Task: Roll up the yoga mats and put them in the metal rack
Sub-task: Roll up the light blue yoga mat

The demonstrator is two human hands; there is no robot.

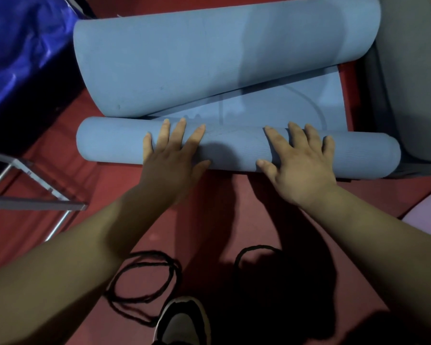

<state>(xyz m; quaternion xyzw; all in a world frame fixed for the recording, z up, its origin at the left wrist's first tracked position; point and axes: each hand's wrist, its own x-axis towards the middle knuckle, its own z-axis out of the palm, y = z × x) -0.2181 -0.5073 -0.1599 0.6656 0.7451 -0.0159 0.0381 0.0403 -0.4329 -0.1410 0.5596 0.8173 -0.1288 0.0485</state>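
Currently, head view only. Blue yoga mat (pixel 284 103) lies on the red floor (pixel 234 207), partly rolled. A tight near roll (pixel 110 143) sits under both hands, and the far end (pixel 184 58) curls back in a big loose loop, skewed to the roll. Left hand (pixel 169 158) and right hand (pixel 301 163) press flat on top of the roll, fingers straight and spread, gripping nothing. Metal frame (pixel 35 202), probably the rack, stands to the left, apart from the mat. Black cord (pixel 144 280) loops on the floor near a shoe (pixel 182 322).

Judgement: rolling step, roughly early to mid. To do it well, keep the hands evenly spaced about the middle and push both at one rate so the roll's ends stay flush. Flatten the skewed far loop first, else the roll is likely to telescope. Keep each wrap tight.
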